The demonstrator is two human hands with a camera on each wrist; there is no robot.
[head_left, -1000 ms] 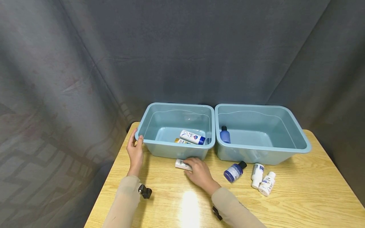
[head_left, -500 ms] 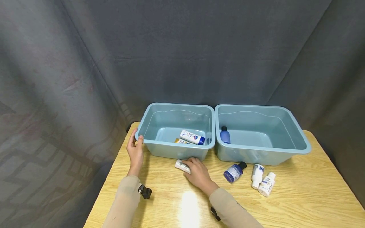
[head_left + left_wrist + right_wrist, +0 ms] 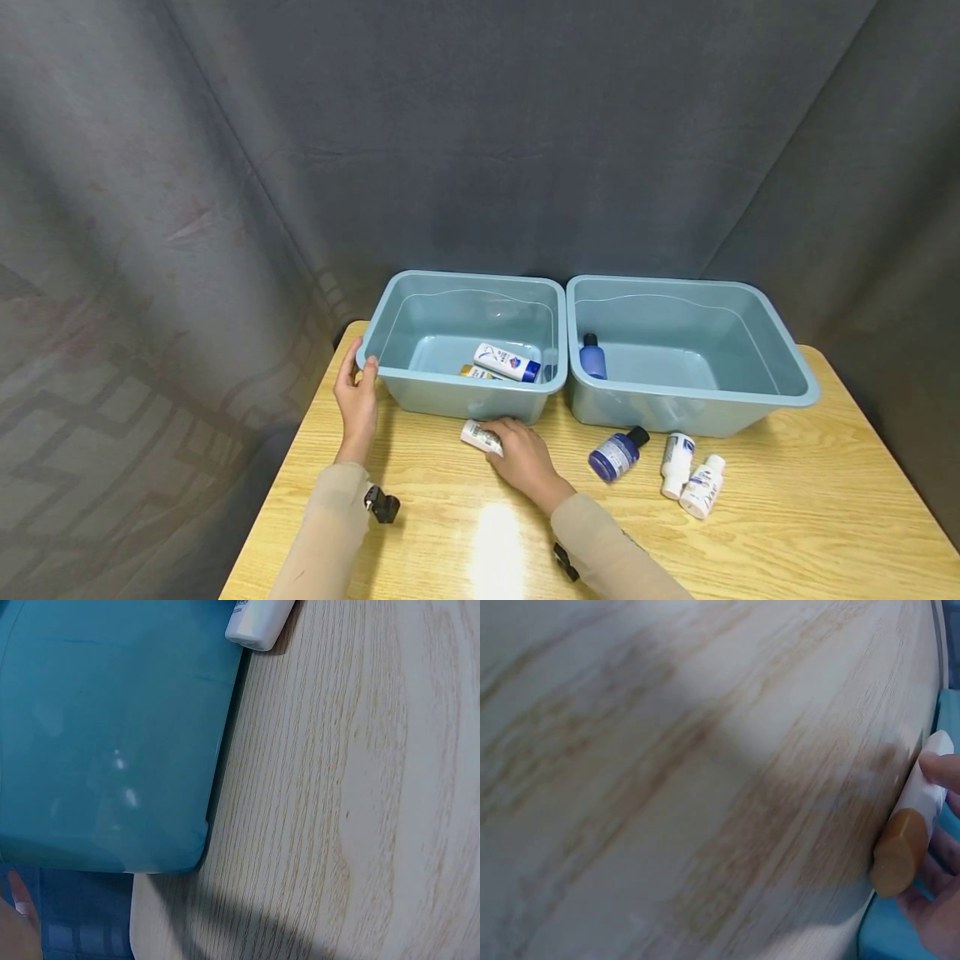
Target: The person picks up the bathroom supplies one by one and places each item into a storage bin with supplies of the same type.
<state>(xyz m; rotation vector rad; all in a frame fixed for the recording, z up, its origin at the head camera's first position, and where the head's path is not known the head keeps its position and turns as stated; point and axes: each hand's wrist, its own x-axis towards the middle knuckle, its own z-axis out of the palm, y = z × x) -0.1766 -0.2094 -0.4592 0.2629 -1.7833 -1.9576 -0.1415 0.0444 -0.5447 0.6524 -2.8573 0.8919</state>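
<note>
In the head view my left hand (image 3: 356, 406) grips the front left corner of the left blue plastic bin (image 3: 442, 394), thumb on the front side and fingers along the left side. My right hand (image 3: 525, 461) holds a small white bottle (image 3: 476, 436) on the table just before that bin. The right wrist view shows the bottle's orange-brown cap (image 3: 900, 851), with thumb and fingers on either side of its white body. Inside the left bin lie a white bottle with a blue cap (image 3: 507, 362) and a partly hidden yellow-and-white item (image 3: 476, 371).
Close beside it stands the right blue bin (image 3: 675, 398), with a blue bottle (image 3: 592, 358) inside. On the wooden table (image 3: 817, 500), in front of that bin, lie a dark blue bottle (image 3: 615, 456) and two white bottles (image 3: 677, 463). A grey curtain (image 3: 487, 142) hangs behind.
The small white bottle has turned slightly on the table under my right hand, its far end tilting up and left. My left hand has stayed on the bin corner.
</note>
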